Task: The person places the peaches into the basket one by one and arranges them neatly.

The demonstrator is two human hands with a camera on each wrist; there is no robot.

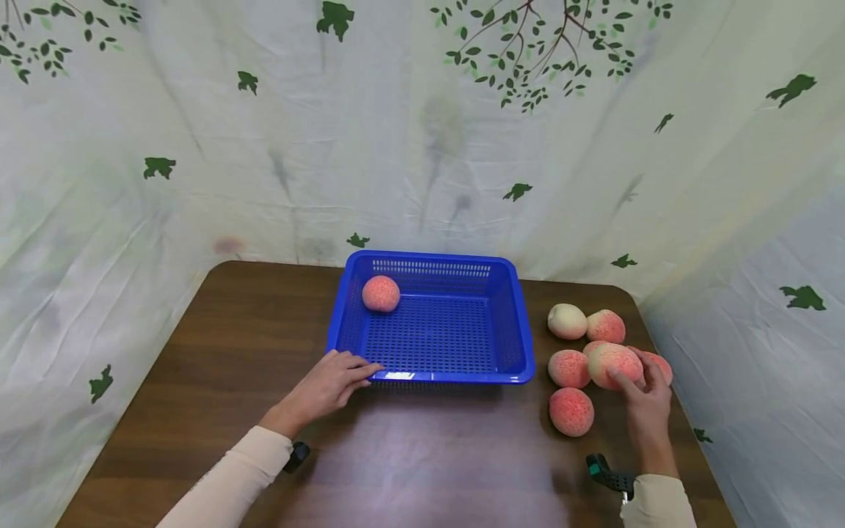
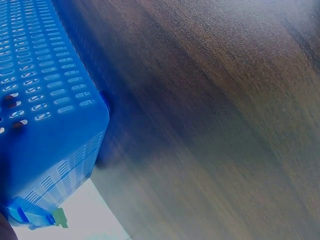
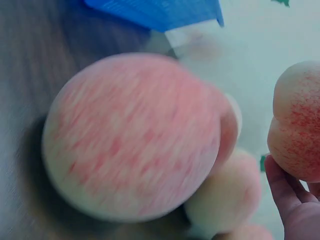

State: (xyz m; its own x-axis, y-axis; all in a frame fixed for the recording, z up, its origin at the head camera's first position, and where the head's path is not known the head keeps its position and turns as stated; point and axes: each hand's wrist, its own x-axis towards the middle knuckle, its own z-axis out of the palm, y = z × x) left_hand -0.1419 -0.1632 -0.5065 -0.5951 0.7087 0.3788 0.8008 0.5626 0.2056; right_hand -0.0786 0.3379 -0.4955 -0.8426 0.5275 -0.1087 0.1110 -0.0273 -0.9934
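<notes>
My left hand (image 1: 333, 383) grips the near-left rim of a blue plastic basket (image 1: 455, 378). In the left wrist view, fingertips show dimly through the holes of the basket wall (image 2: 52, 127). One pinkish-red peach (image 1: 381, 294) sits in the far-left corner of the basket. To the right, my right hand (image 1: 650, 407) holds a pale-and-pink peach (image 1: 614, 366) between thumb and fingers, above other peaches. That held peach (image 3: 299, 125) shows at the right edge of the right wrist view, apart from the large near peach (image 3: 132, 137).
Around the held peach lie several others on the brown table (image 1: 422, 455), among them a whitish one (image 1: 566, 321), a pink one (image 1: 605, 326) and a redder one (image 1: 571, 412) nearest me. A leaf-printed white cloth (image 1: 396, 147) hangs behind and beside the table.
</notes>
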